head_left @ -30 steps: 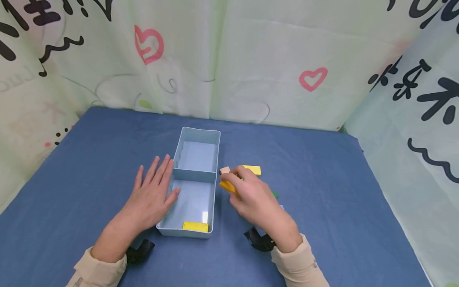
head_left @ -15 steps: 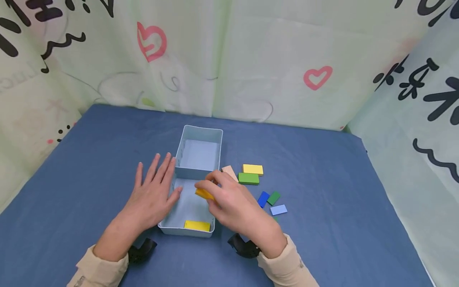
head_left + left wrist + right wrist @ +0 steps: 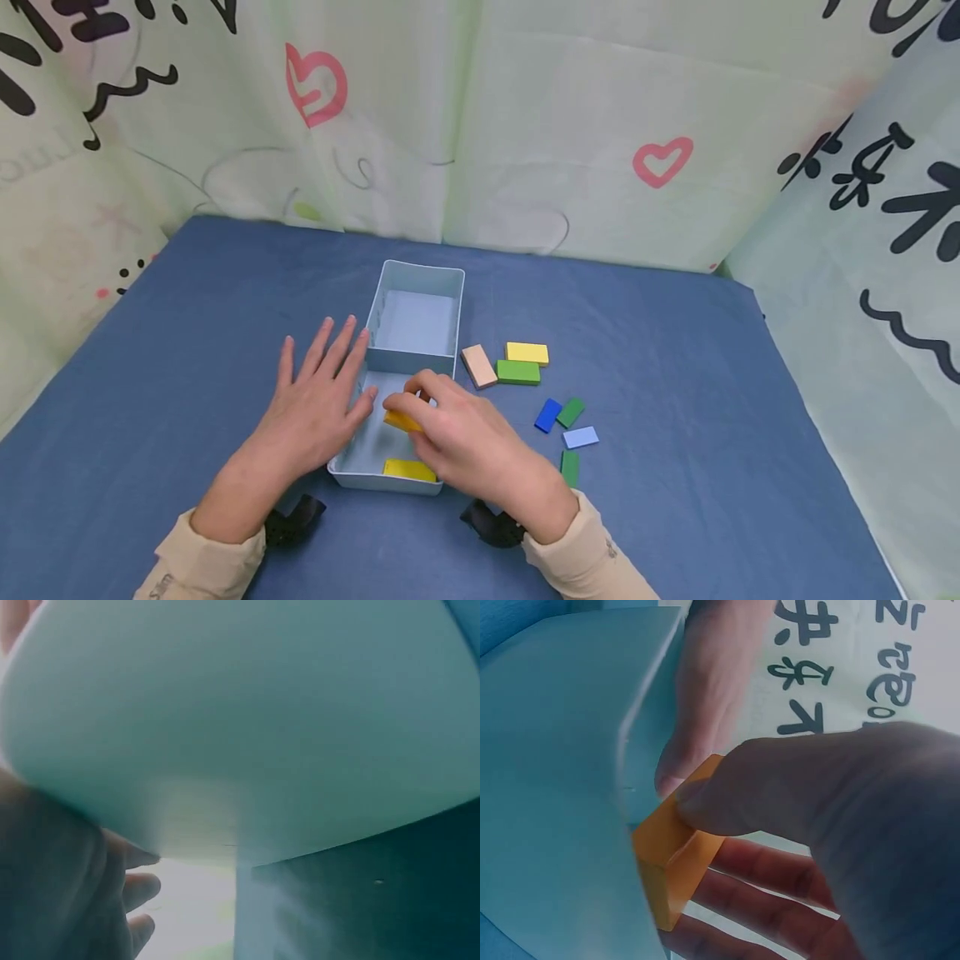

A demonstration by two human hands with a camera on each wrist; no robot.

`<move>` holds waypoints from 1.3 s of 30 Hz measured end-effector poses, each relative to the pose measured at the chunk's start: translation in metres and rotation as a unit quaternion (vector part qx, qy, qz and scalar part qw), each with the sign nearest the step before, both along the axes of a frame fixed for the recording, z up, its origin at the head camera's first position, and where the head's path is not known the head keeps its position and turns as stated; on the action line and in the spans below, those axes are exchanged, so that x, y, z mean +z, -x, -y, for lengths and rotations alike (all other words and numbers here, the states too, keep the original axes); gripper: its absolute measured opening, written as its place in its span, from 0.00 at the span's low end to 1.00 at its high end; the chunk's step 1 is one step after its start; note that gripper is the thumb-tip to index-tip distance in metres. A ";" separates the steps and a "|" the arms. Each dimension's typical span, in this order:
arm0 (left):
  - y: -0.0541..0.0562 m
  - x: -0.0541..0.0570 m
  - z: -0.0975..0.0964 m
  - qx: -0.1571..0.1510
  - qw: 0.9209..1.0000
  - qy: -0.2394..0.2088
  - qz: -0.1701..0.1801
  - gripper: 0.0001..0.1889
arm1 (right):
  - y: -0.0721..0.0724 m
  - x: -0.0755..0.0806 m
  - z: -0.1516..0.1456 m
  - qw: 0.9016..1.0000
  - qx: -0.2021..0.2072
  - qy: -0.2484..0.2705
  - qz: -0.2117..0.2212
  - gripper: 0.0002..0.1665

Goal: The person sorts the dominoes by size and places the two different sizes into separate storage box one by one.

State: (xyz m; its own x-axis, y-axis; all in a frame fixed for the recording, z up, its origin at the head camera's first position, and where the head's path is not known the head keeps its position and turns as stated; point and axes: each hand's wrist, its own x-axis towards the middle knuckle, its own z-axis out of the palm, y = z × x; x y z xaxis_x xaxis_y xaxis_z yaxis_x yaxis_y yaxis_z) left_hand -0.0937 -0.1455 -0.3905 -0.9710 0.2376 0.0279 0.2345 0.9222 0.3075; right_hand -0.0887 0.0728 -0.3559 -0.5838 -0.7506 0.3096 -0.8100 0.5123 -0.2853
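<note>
Over the near compartment of a light blue two-part box (image 3: 417, 363), my right hand (image 3: 465, 437) pinches an orange-yellow block (image 3: 402, 421) between thumb and fingers. The right wrist view shows the same block (image 3: 676, 844) tilted behind the box's wall (image 3: 555, 780). My left hand (image 3: 311, 417) lies along the box's left side with straight fingers, its thumb over the rim. In the left wrist view the box wall (image 3: 247, 727) fills most of the picture, with fingertips (image 3: 141, 892) at the lower left. A yellow block (image 3: 409, 470) lies at the near end of the near compartment.
Right of the box lie a pink block (image 3: 479, 367), a yellow block (image 3: 527, 353) and a green block (image 3: 518, 372). Nearer are smaller pieces: dark blue (image 3: 548, 415), green (image 3: 572, 412), light blue (image 3: 581, 437) and green (image 3: 570, 468). A printed curtain (image 3: 555, 125) hangs behind the blue-covered table (image 3: 675, 417).
My right hand has carried the orange-yellow block leftward from beside the box to over its near compartment, uncovering the blocks on the table. The left hand stays at the box's side.
</note>
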 end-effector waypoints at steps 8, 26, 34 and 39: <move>0.006 0.007 0.003 -0.016 1.000 -0.004 0.006 0.39 | 0.001 -0.006 0.005 1.000 0.007 -0.023 -0.012 0.19; 0.012 0.008 0.001 -0.030 0.998 -0.046 0.038 0.40 | 0.003 -0.018 0.019 0.992 -0.001 -0.130 -0.001 0.16; 0.015 0.003 -0.009 -0.026 0.998 -0.042 0.046 0.43 | 0.002 -0.018 0.022 0.986 -0.024 -0.168 0.007 0.13; 0.015 0.001 -0.008 -0.021 0.999 -0.036 0.035 0.42 | 0.003 -0.018 0.025 0.983 -0.028 -0.181 -0.005 0.13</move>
